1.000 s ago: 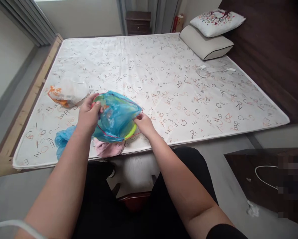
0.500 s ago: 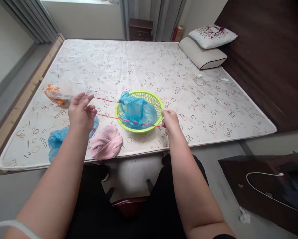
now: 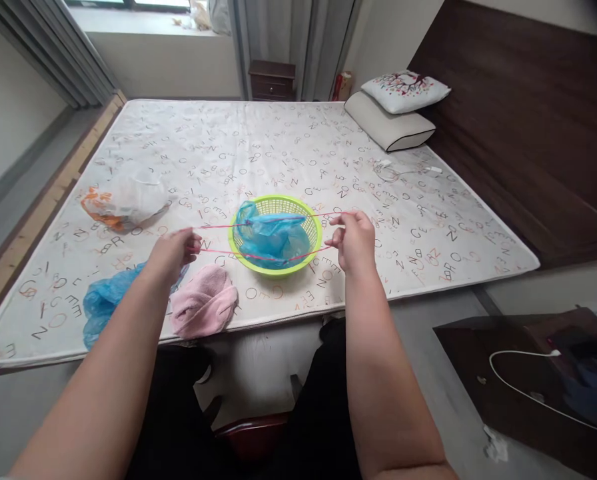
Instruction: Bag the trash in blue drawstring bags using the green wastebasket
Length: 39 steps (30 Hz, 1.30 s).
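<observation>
A pink-red string [image 3: 216, 227] runs in two strands between my hands, stretched sideways across the basket. My left hand [image 3: 172, 253] is closed on its left end, and my right hand [image 3: 354, 241] holds the right end with thumb and fingers spreading the strands. Under and against the string is a thin blue plastic bag [image 3: 278, 245] in a lime-green plastic basket [image 3: 277, 272]. Whether the string passes through the bag's edge, I cannot tell. A folded pink cloth [image 3: 206, 303] lies near my left wrist, and another blue plastic bag [image 3: 103, 303] is partly behind my left forearm.
The basket stands on a letter-printed mattress [image 3: 278, 153]. A white and orange plastic bag [image 3: 128, 200] lies to the left. Two pillows [image 3: 403, 92] and a white cable [image 3: 393, 171] are at the right. A dark cabinet [image 3: 468, 360] stands at the lower right.
My right hand has moved to the right and its fingers have spread the strands. My left hand sits lower, its fingers now closed in. The view has tilted slightly upward.
</observation>
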Each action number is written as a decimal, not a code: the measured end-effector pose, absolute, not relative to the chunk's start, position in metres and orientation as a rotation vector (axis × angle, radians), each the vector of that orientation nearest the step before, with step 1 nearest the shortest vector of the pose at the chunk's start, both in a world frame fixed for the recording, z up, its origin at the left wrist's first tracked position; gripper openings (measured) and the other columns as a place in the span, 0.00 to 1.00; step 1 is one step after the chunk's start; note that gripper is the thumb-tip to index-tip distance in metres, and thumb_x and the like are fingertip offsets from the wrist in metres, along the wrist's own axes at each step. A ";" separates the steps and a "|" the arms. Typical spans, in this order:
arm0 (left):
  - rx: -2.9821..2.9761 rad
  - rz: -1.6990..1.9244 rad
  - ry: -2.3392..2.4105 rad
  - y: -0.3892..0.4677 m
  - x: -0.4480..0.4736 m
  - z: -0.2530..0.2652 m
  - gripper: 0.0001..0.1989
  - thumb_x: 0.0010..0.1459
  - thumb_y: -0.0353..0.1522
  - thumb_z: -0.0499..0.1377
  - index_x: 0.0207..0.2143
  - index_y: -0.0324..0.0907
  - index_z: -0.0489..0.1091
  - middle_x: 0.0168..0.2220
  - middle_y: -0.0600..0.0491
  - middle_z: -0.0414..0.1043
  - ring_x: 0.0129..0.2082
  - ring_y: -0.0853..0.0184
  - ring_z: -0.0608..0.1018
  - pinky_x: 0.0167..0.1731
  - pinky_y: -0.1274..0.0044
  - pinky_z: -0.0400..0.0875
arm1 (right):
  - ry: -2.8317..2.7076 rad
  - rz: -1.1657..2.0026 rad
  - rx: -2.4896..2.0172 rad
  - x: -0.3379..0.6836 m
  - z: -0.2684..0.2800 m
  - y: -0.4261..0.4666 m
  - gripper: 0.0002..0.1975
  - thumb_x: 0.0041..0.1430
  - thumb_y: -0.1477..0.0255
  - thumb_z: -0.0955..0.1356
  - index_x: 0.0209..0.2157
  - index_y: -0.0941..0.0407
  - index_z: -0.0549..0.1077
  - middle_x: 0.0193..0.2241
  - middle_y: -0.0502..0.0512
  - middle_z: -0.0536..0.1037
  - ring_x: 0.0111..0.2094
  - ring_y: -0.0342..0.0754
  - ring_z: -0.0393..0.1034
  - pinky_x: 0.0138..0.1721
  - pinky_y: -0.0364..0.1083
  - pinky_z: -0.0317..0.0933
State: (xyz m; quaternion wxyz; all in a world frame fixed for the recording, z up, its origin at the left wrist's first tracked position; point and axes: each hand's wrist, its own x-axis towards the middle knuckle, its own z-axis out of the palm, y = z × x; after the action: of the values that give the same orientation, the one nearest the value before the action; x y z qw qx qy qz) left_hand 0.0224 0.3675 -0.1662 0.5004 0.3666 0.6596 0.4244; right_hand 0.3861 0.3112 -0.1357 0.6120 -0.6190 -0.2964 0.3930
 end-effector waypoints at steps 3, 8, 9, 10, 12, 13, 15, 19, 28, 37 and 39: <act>0.654 1.280 1.221 0.369 0.032 -0.151 0.08 0.54 0.35 0.59 0.24 0.43 0.67 0.25 0.51 0.73 0.28 0.67 0.78 0.26 0.79 0.74 | -0.643 0.950 -1.141 0.391 -0.115 0.311 0.10 0.60 0.61 0.64 0.31 0.52 0.62 0.43 0.53 0.78 0.34 0.44 0.74 0.30 0.44 0.69; 0.684 1.407 1.049 0.362 0.056 -0.135 0.17 0.58 0.46 0.59 0.23 0.45 0.65 0.42 0.49 0.80 0.45 0.61 0.80 0.40 0.70 0.79 | -0.745 0.963 -1.003 0.394 -0.099 0.305 0.15 0.65 0.58 0.60 0.30 0.53 0.64 0.56 0.54 0.74 0.56 0.52 0.72 0.42 0.49 0.70; 0.700 1.411 1.033 0.360 0.061 -0.133 0.19 0.58 0.49 0.59 0.23 0.46 0.66 0.44 0.49 0.80 0.47 0.59 0.80 0.41 0.68 0.79 | -0.755 0.983 -0.975 0.393 -0.100 0.304 0.15 0.66 0.57 0.60 0.31 0.52 0.66 0.57 0.54 0.73 0.57 0.53 0.71 0.43 0.50 0.69; 0.707 1.416 1.009 0.358 0.067 -0.132 0.20 0.57 0.52 0.58 0.24 0.47 0.68 0.45 0.49 0.80 0.49 0.58 0.79 0.42 0.66 0.79 | -0.758 1.002 -0.942 0.392 -0.101 0.303 0.17 0.66 0.55 0.60 0.32 0.52 0.68 0.57 0.54 0.73 0.57 0.54 0.71 0.44 0.51 0.69; 0.697 1.431 0.934 0.354 0.079 -0.128 0.22 0.56 0.56 0.58 0.27 0.49 0.72 0.45 0.48 0.80 0.50 0.55 0.79 0.43 0.63 0.79 | -0.747 1.029 -0.874 0.388 -0.103 0.302 0.19 0.65 0.52 0.60 0.34 0.51 0.71 0.54 0.55 0.75 0.57 0.55 0.71 0.44 0.52 0.69; 0.686 1.435 0.894 0.352 0.085 -0.126 0.22 0.56 0.57 0.58 0.29 0.49 0.74 0.45 0.47 0.80 0.51 0.54 0.79 0.43 0.63 0.79 | -0.737 1.039 -0.843 0.386 -0.104 0.301 0.20 0.64 0.50 0.61 0.36 0.51 0.72 0.52 0.55 0.76 0.56 0.55 0.72 0.44 0.53 0.69; 0.670 1.435 0.842 0.346 0.095 -0.120 0.23 0.56 0.58 0.58 0.33 0.50 0.76 0.43 0.47 0.80 0.52 0.53 0.79 0.43 0.62 0.79 | -0.722 1.050 -0.829 0.380 -0.104 0.300 0.20 0.63 0.49 0.62 0.38 0.50 0.74 0.46 0.55 0.78 0.54 0.55 0.73 0.43 0.53 0.70; 0.690 1.426 0.838 0.331 0.113 -0.103 0.25 0.60 0.58 0.55 0.37 0.51 0.79 0.43 0.48 0.81 0.54 0.53 0.78 0.43 0.65 0.79 | -0.761 1.040 -0.949 0.366 -0.099 0.299 0.19 0.63 0.50 0.63 0.41 0.48 0.75 0.33 0.52 0.76 0.46 0.53 0.76 0.42 0.53 0.72; 0.783 1.369 0.733 0.310 0.137 -0.105 0.28 0.66 0.54 0.50 0.25 0.45 0.73 0.47 0.49 0.81 0.56 0.53 0.77 0.48 0.61 0.77 | -1.134 0.991 -1.047 0.322 -0.101 0.291 0.11 0.63 0.58 0.68 0.42 0.47 0.80 0.37 0.51 0.80 0.47 0.49 0.74 0.55 0.54 0.68; 1.684 0.942 0.781 0.287 0.150 -0.140 0.27 0.71 0.46 0.46 0.33 0.46 0.80 0.43 0.44 0.78 0.46 0.54 0.78 0.50 0.62 0.72 | -1.183 1.061 -0.964 0.308 -0.097 0.293 0.10 0.64 0.61 0.68 0.44 0.46 0.80 0.44 0.49 0.81 0.54 0.48 0.73 0.59 0.53 0.66; 1.841 0.811 0.737 0.285 0.150 -0.145 0.20 0.70 0.42 0.51 0.34 0.46 0.80 0.35 0.46 0.76 0.38 0.56 0.76 0.45 0.65 0.72 | -1.088 1.060 -0.945 0.312 -0.097 0.295 0.11 0.65 0.60 0.68 0.45 0.46 0.79 0.44 0.49 0.81 0.51 0.46 0.75 0.54 0.50 0.69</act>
State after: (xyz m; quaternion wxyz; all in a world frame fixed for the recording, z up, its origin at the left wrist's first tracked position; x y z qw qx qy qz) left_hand 0.1502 0.2849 -0.1450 0.4789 0.7544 0.3021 0.3321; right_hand 0.3118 0.2953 -0.0969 0.6259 -0.4119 -0.4745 0.4621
